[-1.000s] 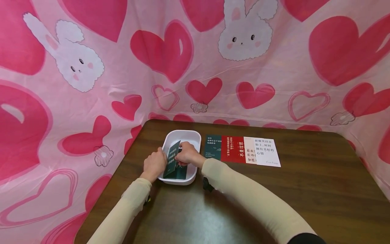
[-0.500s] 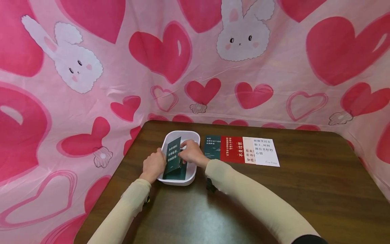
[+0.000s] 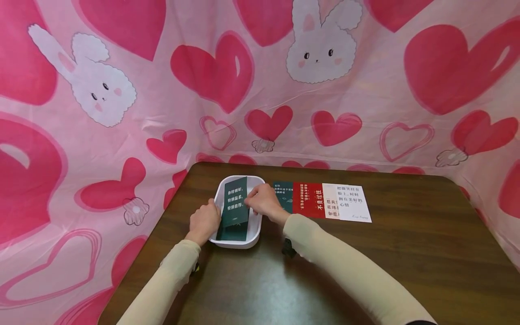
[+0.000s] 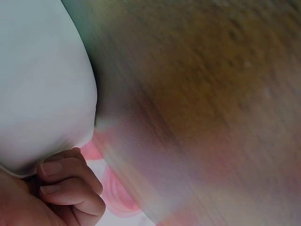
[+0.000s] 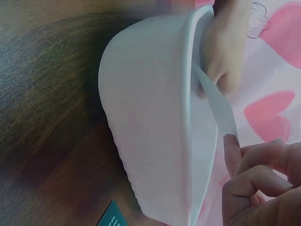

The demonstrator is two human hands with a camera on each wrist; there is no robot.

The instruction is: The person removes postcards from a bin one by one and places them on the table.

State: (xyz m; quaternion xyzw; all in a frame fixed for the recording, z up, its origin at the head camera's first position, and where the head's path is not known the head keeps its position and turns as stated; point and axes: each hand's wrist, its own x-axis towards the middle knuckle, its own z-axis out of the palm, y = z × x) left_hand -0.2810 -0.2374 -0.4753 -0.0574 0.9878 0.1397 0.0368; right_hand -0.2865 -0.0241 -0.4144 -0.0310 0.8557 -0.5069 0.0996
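A white plastic tub (image 3: pixel 237 244) stands at the table's left. My left hand (image 3: pixel 205 221) grips its left rim; in the left wrist view the curled fingers (image 4: pixel 70 190) press against the outside wall. With thumb and fingertips, my right hand (image 3: pixel 265 201) pinches the right edge of a dark green card (image 3: pixel 234 203) printed with white characters. That card tilts over the tub, its left side near the left hand. Beneath it, another dark green card (image 3: pixel 232 234) lies in the tub, mostly covered. The right wrist view catches the held card (image 5: pixel 220 108) almost edge-on.
Right of the tub, several cards lie in an overlapping row on the brown wooden table (image 3: pixel 365 262): a dark green card (image 3: pixel 287 205), a red card (image 3: pixel 305 201), a cream card (image 3: pixel 332 210) and a white card (image 3: pixel 354 205). A pink heart-patterned cloth (image 3: pixel 243 90) hangs behind.
My right hand has moved right and slightly up, turning the pinched green card from steeply upright to flatter, with its printed face toward the head camera. The left hand has stayed at the rim.
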